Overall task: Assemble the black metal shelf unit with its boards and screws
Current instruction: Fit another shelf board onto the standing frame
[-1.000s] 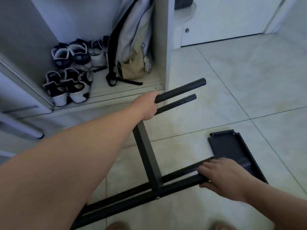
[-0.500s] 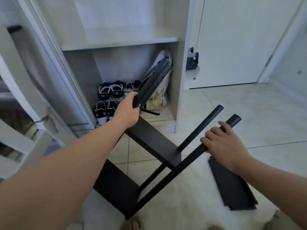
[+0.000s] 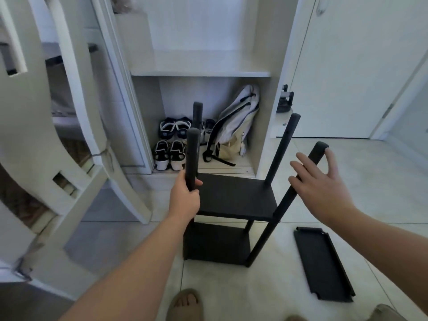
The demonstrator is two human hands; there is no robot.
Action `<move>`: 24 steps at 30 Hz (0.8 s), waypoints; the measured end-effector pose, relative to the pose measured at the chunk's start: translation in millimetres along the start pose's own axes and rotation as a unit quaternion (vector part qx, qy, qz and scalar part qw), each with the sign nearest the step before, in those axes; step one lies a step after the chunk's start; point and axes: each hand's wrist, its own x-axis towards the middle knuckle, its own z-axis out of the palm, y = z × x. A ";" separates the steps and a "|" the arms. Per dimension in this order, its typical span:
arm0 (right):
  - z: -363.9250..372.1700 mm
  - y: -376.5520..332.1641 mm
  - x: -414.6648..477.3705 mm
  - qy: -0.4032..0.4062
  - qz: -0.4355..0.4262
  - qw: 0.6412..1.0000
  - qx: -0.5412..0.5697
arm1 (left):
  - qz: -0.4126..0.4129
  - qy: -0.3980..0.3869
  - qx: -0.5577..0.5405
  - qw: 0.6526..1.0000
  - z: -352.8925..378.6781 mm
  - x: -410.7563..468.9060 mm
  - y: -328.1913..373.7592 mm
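While it is standing upright on the pale tiled floor [image 3: 382, 170], the black metal shelf unit with four round posts [image 3: 236, 198] is carrying two of its flat black boards. The upper board is sitting about halfway up the posts and the lower board [image 3: 217, 242] is sitting near the floor. The posts are rising well above the upper board, and their tops are bare.

The left hand [image 3: 185, 198] is gripping the near left post [image 3: 192, 154] just above the upper board, with the fingers and thumb curled tightly around the tube. The right hand [image 3: 324, 184] is hovering at the near right post [image 3: 284, 205] with its fingers straight and spread apart, holding nothing. The thumb is lying beside the cap of this post. I cannot tell if the palm is touching the tube.

One more black metal board with a raised rim [image 3: 324, 265] is lying flat on the floor, just to the right of the unit and apart from it.

Behind the unit, an open white cabinet [image 3: 201, 72] is holding several dark and white sandals [image 3: 170, 156] and a pale backpack with black straps [image 3: 234, 126], which is leaning in its bottom compartment. A white door [image 3: 347, 66] is standing to the right of the cabinet. At the bottom edge, the person's foot in a tan sandal [image 3: 185, 304] is showing.
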 end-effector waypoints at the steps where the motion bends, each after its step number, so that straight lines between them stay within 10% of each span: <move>1: -1.4 -1.4 -1.0 0.011 0.001 1.000 0.012 | -0.006 -0.002 0.002 1.000 -1.0 -2.2 -2.9; 9: -35.8 -45.1 -7.9 0.099 0.131 0.946 0.279 | -0.052 -0.002 -0.006 0.999 -16.3 -12.8 -19.2; 18: -30.5 -82.9 -10.2 0.009 0.505 0.593 0.627 | -0.076 -0.022 0.006 0.997 -26.6 -24.0 -20.0; 24: -5.4 -96.0 -1.4 -0.080 0.503 0.538 0.672 | -0.089 0.001 0.042 0.995 -18.6 -23.4 -26.7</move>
